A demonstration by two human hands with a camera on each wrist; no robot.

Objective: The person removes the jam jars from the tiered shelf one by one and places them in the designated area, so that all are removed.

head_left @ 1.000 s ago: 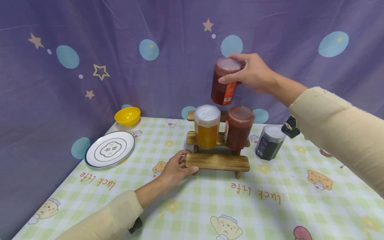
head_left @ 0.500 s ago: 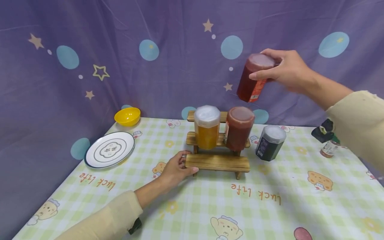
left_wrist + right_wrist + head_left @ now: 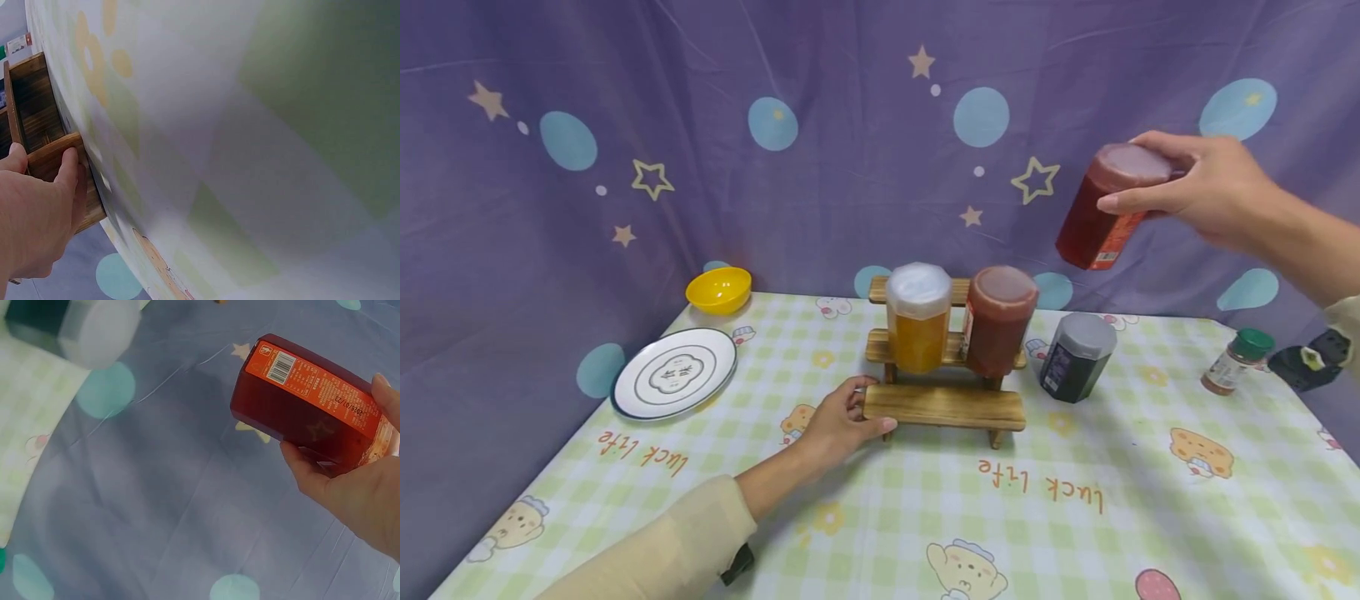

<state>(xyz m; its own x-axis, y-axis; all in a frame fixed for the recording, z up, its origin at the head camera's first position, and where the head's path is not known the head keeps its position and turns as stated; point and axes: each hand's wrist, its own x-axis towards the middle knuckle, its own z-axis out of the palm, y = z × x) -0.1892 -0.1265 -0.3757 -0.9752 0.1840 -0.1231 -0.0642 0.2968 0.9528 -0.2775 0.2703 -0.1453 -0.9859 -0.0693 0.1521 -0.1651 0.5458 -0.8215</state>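
Note:
My right hand (image 3: 1206, 183) grips a dark red sauce jar (image 3: 1108, 212) near its pale lid, holding it tilted in the air above the table's right side. In the right wrist view an orange label with a barcode shows on the red sauce jar (image 3: 309, 403). My left hand (image 3: 838, 421) holds the left end of the lowest step of a wooden tiered rack (image 3: 947, 406); the left wrist view shows its thumb and fingers around the wood. On the rack's middle step stand an amber jar (image 3: 917, 329) with a whitish lid and a second dark red jar (image 3: 997, 329).
Right of the rack stands a dark jar with a grey lid (image 3: 1077, 358). Farther right is a small green-capped bottle (image 3: 1236, 362). A white plate (image 3: 718, 367) and a yellow bowl (image 3: 720, 292) sit at the left. A purple curtain (image 3: 850, 208) hangs behind the checked tablecloth (image 3: 880, 517).
My right hand has carried the red sauce jar rightward from above the rack, and the jar tilts more. The green-capped bottle has come fully into view. My left hand stays on the rack.

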